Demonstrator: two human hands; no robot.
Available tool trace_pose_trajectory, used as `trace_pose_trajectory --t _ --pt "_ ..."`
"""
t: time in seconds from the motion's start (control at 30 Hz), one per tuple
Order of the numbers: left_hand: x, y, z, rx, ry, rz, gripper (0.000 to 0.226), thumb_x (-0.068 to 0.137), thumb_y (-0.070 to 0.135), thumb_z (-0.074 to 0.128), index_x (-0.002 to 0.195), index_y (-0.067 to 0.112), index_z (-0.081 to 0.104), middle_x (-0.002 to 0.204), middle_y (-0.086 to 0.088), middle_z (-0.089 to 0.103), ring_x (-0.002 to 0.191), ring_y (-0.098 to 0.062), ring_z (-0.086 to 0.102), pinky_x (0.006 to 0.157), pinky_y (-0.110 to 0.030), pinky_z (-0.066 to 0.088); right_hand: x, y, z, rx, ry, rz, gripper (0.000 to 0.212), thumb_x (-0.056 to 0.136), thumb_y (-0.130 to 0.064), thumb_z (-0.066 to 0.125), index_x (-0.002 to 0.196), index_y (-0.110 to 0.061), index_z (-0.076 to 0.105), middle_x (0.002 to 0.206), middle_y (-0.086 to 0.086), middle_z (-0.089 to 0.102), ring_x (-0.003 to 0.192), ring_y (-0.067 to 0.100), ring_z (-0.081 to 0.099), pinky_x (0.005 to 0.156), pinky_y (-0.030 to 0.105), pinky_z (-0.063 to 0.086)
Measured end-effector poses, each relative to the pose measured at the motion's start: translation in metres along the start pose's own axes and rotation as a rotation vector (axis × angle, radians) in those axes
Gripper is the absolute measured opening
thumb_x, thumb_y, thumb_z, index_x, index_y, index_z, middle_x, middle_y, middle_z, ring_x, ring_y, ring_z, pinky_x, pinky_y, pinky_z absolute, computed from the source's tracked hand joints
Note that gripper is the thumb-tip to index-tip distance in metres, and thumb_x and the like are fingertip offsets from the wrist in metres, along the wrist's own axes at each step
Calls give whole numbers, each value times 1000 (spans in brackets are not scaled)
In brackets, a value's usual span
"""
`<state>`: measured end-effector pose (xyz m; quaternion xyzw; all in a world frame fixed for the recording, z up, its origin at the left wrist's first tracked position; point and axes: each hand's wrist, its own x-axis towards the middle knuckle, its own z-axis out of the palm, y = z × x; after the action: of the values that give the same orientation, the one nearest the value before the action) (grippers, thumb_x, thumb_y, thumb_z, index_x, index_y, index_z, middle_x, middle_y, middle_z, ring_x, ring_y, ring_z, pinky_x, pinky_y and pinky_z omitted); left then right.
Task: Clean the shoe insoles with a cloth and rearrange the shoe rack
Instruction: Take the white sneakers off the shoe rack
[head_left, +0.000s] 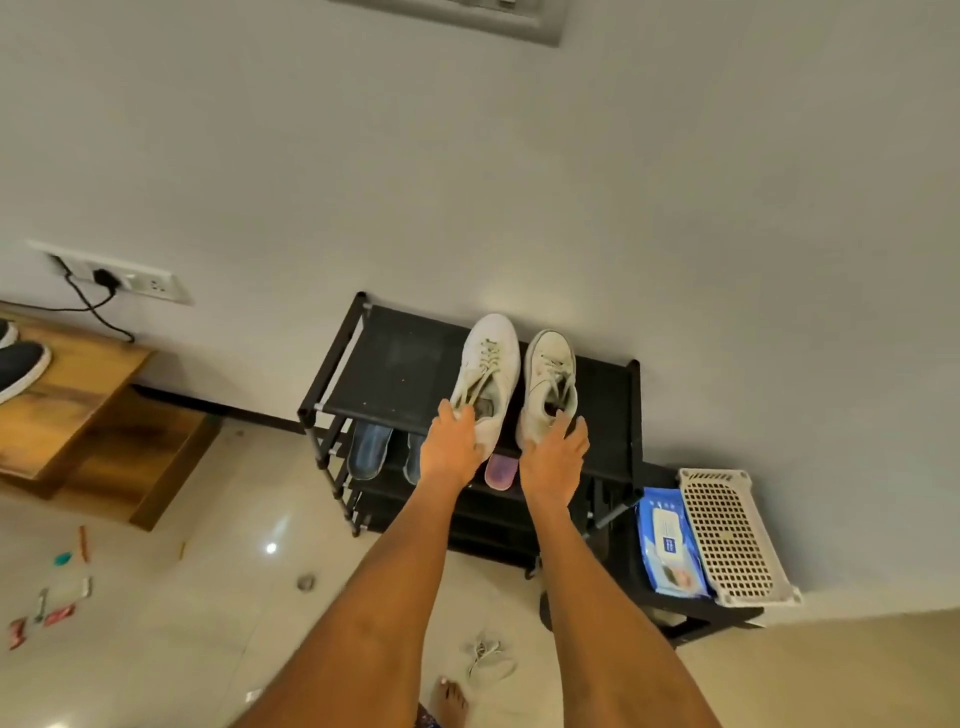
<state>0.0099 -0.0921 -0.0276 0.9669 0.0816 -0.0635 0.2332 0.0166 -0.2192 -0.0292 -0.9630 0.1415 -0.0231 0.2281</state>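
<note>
Against the pale wall at frame centre stands your black shoe rack (395, 364), its top shelf bare on the left half. Your left hand (449, 444) grips the heel of the left white sneaker (488, 379); your right hand (553, 452), fingers spread loosely, touches the heel of the right white sneaker (550, 389). Both heels sit at the shelf's front edge. A blue wipes pack (667, 543) lies lower right.

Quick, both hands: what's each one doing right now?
Left hand: grips the heel of the left white sneaker.
Right hand: fingers straight, touching the right white sneaker.
</note>
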Motion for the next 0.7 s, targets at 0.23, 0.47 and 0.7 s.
trace_pose_trajectory --t 0.23,0.47,0.7 --pt "24 -11 0 -136 -100 -9 49 84 19 66 127 19 44 143 -13 30 117 -30 50 94 -40 50 34 1 4 0 -164 63 42 90 -15 56 127 -11 37 147 21 26 117 37 49 86 42 47" --pt "6 -3 5 -233 91 -102 39 88 10 60 126 13 53 135 -2 44 110 -21 55 72 -16 45 27 -8 2 64 -90 40 24 89 -12 55 111 -8 49 136 16 41 106 32 56 84 39 48" --pt "-36 -25 -4 -360 368 -179 17 87 9 60 104 10 58 126 -1 51 99 -7 50 73 -13 44 -18 -53 14 172 -60 -91 28 89 -25 57 112 -12 47 134 11 44 100 25 58 80 34 52"
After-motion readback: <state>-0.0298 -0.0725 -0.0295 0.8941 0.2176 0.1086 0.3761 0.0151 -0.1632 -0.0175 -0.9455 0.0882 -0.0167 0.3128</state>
